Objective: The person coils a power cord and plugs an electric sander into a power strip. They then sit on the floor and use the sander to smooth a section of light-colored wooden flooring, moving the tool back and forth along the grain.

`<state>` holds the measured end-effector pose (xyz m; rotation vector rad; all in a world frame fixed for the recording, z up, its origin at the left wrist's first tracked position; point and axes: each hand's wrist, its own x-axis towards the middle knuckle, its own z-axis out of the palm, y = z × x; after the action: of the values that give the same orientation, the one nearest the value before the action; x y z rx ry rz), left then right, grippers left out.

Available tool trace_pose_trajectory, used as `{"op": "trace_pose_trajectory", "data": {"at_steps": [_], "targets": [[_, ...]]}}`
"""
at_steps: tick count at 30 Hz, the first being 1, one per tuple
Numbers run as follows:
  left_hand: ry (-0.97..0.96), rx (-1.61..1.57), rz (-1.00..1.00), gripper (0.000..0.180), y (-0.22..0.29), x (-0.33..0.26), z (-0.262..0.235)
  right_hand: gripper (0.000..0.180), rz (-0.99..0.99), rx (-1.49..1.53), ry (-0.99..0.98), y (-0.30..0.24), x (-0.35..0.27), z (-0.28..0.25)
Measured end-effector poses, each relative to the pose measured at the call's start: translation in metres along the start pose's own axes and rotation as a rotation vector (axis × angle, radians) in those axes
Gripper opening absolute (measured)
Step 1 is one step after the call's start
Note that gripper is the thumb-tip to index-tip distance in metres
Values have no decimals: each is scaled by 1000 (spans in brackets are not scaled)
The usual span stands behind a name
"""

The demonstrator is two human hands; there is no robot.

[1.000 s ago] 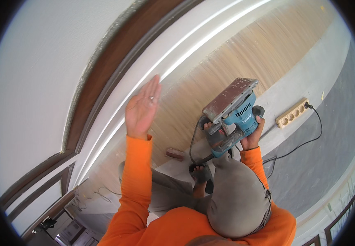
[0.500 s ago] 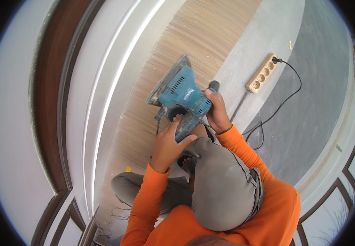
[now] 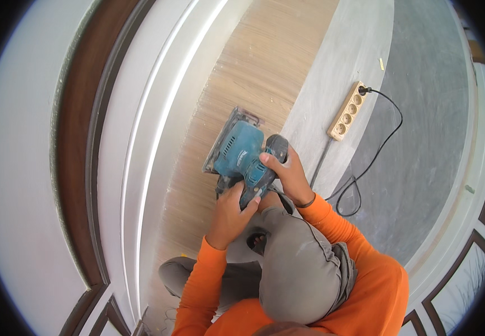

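Observation:
A dusty teal and black electric sander [image 3: 238,147] is held up in front of my knees, tilted with its flat sanding pad facing the left. My right hand [image 3: 294,175] wraps the black knob end of its body, thumb on the teal casing. My left hand [image 3: 230,217] grips the dark rear handle from the near side; some of its fingers are hidden behind the tool. Below the tool, my bent knee in grey trousers [image 3: 295,269] stands close to both wrists.
A beige power strip [image 3: 346,112] lies on the grey band at the right. A black plug and cable [image 3: 397,124] loop from it towards my right forearm. Wood-patterned surface [image 3: 265,67] runs under the sander. White moulding [image 3: 161,95] and a brown frame [image 3: 74,140] border the left.
The sander has come lower and nearer to me and has turned slightly, with both hands still on it. My right thumb now lies farther over the casing. The whole view has shifted a little.

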<state>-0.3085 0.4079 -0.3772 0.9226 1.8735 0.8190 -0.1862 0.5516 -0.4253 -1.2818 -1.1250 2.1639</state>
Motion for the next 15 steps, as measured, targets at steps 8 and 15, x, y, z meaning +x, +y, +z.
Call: {"op": "trace_pose_trajectory", "data": {"at_steps": [8, 15], "targets": [[128, -508, -376, 26, -6, -25, -13, 57, 109, -319, -399, -25, 28, 1], [146, -517, -510, 31, -31, -67, -26, 63, -181, -161, -221, -24, 206, 15]]}}
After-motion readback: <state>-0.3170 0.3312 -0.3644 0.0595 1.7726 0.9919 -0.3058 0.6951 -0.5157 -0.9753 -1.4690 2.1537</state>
